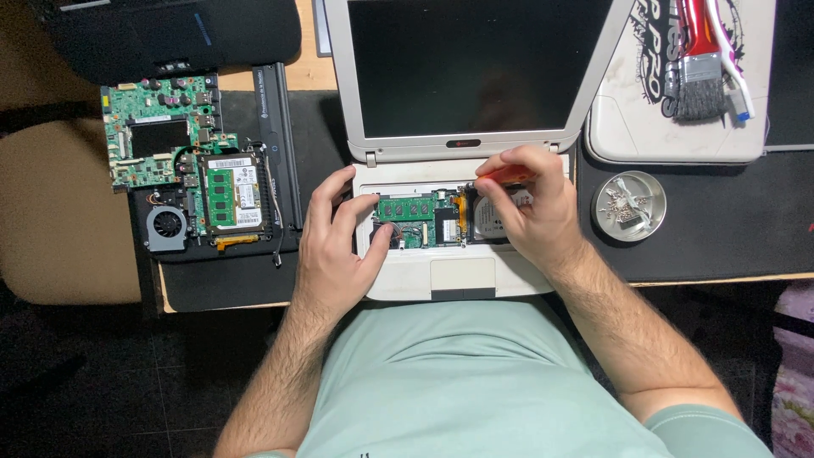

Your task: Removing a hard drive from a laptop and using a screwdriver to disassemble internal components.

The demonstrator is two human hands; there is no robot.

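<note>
A small white laptop (462, 161) sits open on the desk (721, 229) with its keyboard cover off, so the green circuit board (415, 216) shows. The left hand (335, 246) rests on the laptop's left edge, fingers spread and loose, holding nothing; its thumb lies just beside the board. The right hand (530, 203) is closed around an orange-handled screwdriver (507, 175), fingertips pinching the handle above the silver hard drive (492, 216). A second bare circuit board with a fan (182, 182) lies well to the left. A round metal dish (628, 206) stands to the right, near a paintbrush (699, 68).
</note>
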